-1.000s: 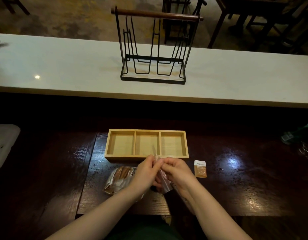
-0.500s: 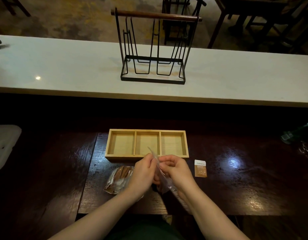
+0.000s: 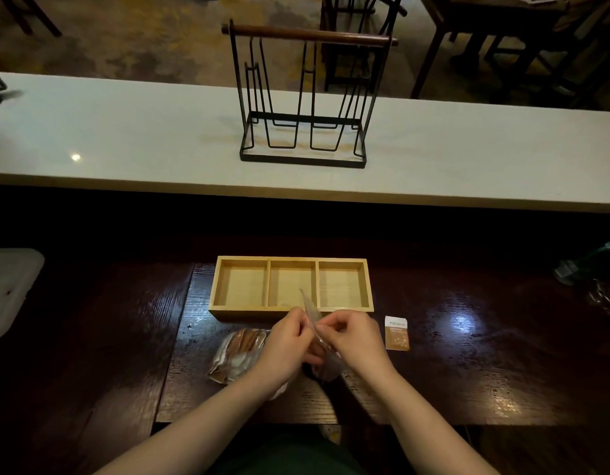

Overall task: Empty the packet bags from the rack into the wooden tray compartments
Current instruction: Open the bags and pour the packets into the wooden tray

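A wooden tray (image 3: 291, 315) with three bare compartments lies on the dark table in front of me. Just in front of its near wall, my left hand (image 3: 283, 351) and my right hand (image 3: 355, 341) both pinch the top of a clear plastic packet bag (image 3: 312, 311). Its top corner sticks up over the tray's middle compartment. A second clear bag (image 3: 236, 351) full of brown packets lies on the table under my left wrist. One small brown-and-white packet (image 3: 396, 333) lies to the right of my hands. The black wire rack (image 3: 305, 97) stands bare on the white counter.
The white counter (image 3: 125, 142) runs across the view behind the dark table (image 3: 468, 354). A white lidded object (image 3: 9, 289) sits at the far left. Green and clear wrapping (image 3: 594, 269) lies at the right edge. Chairs stand beyond the counter.
Both hands have stayed on the clear bag, shifting slightly toward the tray. The bag's top edge has pulled a little further apart between my fingers.
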The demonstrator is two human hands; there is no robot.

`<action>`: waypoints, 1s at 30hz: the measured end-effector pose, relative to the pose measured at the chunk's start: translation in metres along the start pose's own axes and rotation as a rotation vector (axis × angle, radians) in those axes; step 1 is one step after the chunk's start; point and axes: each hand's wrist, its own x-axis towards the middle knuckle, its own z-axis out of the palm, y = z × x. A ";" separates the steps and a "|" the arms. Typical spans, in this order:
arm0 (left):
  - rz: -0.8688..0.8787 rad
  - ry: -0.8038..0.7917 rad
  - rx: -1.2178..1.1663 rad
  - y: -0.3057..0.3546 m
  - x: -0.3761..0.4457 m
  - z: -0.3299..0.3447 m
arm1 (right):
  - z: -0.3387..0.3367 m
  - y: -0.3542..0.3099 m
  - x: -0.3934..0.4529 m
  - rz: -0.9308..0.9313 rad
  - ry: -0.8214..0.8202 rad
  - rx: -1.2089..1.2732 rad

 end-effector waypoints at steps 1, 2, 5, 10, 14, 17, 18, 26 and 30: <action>-0.003 -0.010 -0.042 -0.001 -0.001 0.000 | 0.000 -0.001 -0.001 -0.011 0.000 -0.003; -0.007 -0.015 -0.074 -0.001 -0.002 0.000 | 0.001 -0.001 -0.002 -0.025 0.006 -0.002; -0.005 0.021 -0.058 -0.001 -0.002 0.005 | 0.007 -0.001 -0.005 -0.067 0.045 -0.001; 0.124 0.139 0.254 -0.003 -0.001 0.008 | 0.011 0.004 -0.007 -0.035 0.080 0.096; 0.156 0.101 0.406 -0.001 -0.001 0.003 | -0.001 0.013 -0.003 -0.015 0.181 0.008; 0.145 0.050 0.551 0.004 0.000 -0.015 | -0.030 0.027 0.004 -0.038 0.350 -0.188; 0.171 0.038 0.601 0.008 0.001 -0.020 | -0.038 0.029 0.005 -0.059 0.357 -0.245; 0.209 0.055 0.588 0.027 0.008 -0.016 | -0.040 -0.001 -0.018 -0.411 0.349 -0.422; 0.224 0.033 0.497 0.024 0.011 -0.016 | -0.011 -0.013 -0.029 -0.402 -0.056 -0.411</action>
